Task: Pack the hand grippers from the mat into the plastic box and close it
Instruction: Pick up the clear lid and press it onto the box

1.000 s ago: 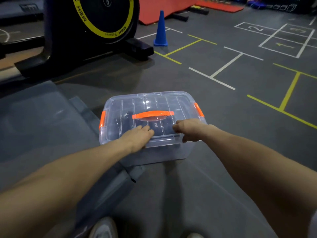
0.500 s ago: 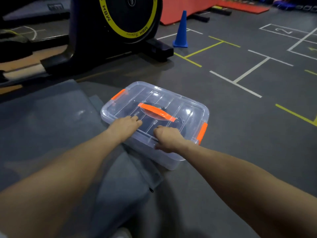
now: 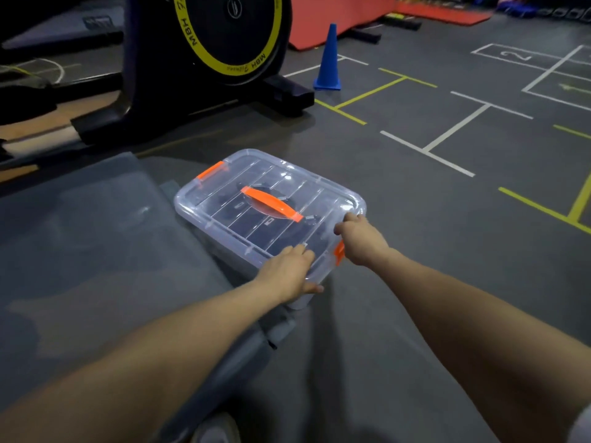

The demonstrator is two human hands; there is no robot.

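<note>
Item: plastic box, lid on, centre frame, long axis running upper left to lower right. Our left hand grips its near corner. Our right hand is curled by the near orange latch, nearer it than the left.

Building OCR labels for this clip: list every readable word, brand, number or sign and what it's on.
"MBH": on the yellow ring of the black exercise machine, printed at least twice.
Script word after "MBH" on the ring: too blurred to read.
Round logo at the wheel's centre: not legible.
"2": painted in a white floor square.
Yellow mark in the next square: cut off, unreadable.
Small labels inside the plastic box: too small to read.
</note>
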